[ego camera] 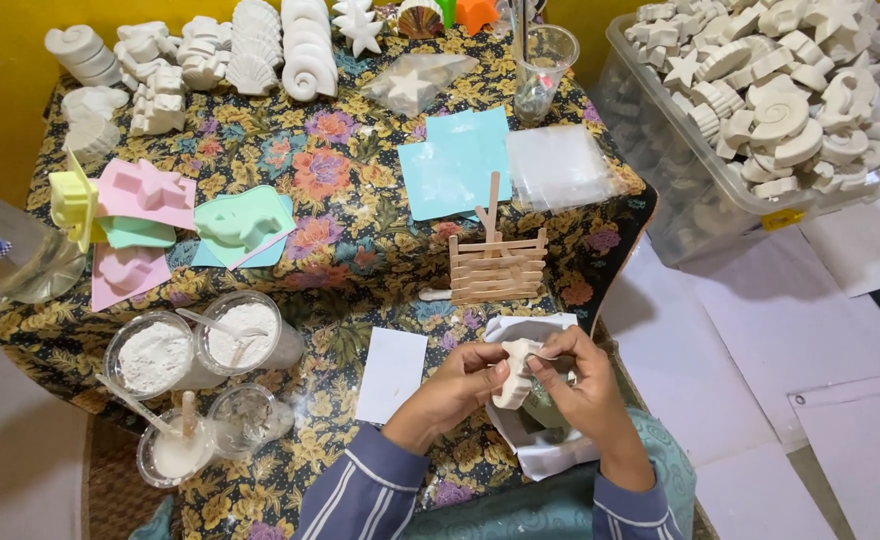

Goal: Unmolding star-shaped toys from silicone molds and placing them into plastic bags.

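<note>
Nearest, both hands meet over the near worktop edge — left hand and right hand, fingers clamped on a white plaster cast, its long axis running near-to-far between them.

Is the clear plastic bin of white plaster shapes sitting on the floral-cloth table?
No, the clear plastic bin of white plaster shapes stands on the floor beside the floral-cloth table.

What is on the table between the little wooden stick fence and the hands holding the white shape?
In the head view, only flowered tablecloth and the edge of a white sheet lie between the stick fence and the plaster shape.
</note>
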